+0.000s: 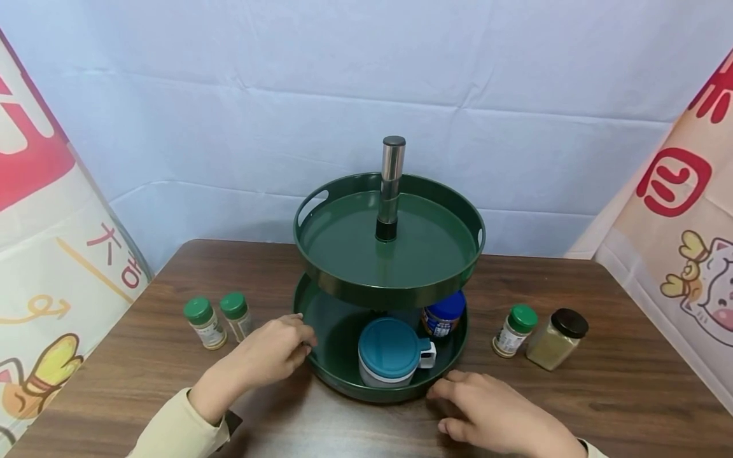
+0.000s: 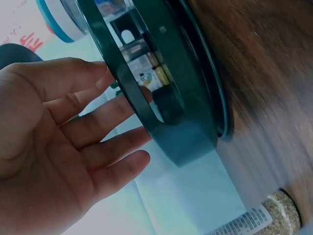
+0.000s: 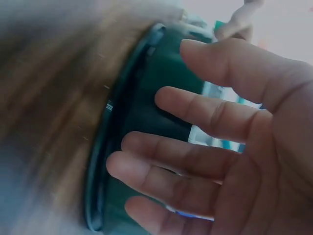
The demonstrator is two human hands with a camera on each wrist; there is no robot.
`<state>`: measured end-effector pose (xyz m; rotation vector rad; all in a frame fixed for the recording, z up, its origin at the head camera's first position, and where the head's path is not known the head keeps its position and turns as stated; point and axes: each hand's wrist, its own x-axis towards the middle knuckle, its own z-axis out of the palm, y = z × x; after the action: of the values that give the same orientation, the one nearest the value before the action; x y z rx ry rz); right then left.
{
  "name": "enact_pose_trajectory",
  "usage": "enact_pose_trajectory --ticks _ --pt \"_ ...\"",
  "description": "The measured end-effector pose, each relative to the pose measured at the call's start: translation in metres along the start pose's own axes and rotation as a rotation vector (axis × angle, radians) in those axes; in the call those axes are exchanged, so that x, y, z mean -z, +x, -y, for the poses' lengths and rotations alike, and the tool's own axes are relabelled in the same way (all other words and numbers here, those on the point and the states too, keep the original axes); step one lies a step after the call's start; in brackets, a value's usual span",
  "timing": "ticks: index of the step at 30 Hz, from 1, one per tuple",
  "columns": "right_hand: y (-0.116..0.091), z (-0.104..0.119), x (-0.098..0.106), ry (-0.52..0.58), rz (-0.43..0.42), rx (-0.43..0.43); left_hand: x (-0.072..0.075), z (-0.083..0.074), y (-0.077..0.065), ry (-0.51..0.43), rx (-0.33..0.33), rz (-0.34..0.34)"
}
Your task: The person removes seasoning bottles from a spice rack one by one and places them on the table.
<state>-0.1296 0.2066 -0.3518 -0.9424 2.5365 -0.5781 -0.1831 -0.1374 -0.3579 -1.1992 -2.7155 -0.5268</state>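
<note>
A two-tier dark green round tray (image 1: 343,248) with a metal post stands mid-table. On its lower tier (image 1: 338,381) sit a white mug with a teal lid (image 1: 389,348) and, behind it, a blue-lidded jar (image 1: 444,315). At that tier's left rim is my left hand (image 1: 277,350); the left wrist view shows its loosely extended fingers (image 2: 105,117) at the rim, one fingertip visible through the handle slot. My right hand (image 1: 492,407) is at the front right rim, its spread fingers (image 3: 181,107) lying along the outer wall in the right wrist view.
Two green-capped spice bottles (image 1: 207,324) stand left of the tray. To its right are another green-capped bottle (image 1: 514,331) and a black-capped square jar (image 1: 554,343). White cloth (image 1: 258,127) hangs behind the wooden table (image 1: 641,381), with printed banners (image 1: 695,254) at the sides.
</note>
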Motion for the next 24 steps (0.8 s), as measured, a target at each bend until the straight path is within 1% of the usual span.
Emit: enact_pose_trajectory --ticks 2,6,10,15,18,24 --pt "-0.002 0.001 0.006 -0.002 -0.063 0.039 0.001 -0.004 -0.001 0.002 0.009 -0.001" --pt "-0.005 0.002 0.016 -0.012 -0.24 0.099 0.003 -0.013 -0.002 0.004 0.023 0.0" --pt "-0.004 0.004 0.019 -0.012 -0.376 0.091 0.004 -0.021 -0.001 -0.023 0.02 0.004" --pt "0.007 0.002 0.013 -0.023 -0.522 0.087 0.003 -0.024 -0.001 -0.093 0.027 0.07" --pt "0.014 0.001 0.012 -0.016 -0.537 0.075 0.001 -0.022 0.0 -0.095 0.034 0.093" --pt "0.025 -0.003 0.013 -0.017 -0.465 0.035 -0.002 -0.017 0.0 -0.04 0.036 0.078"
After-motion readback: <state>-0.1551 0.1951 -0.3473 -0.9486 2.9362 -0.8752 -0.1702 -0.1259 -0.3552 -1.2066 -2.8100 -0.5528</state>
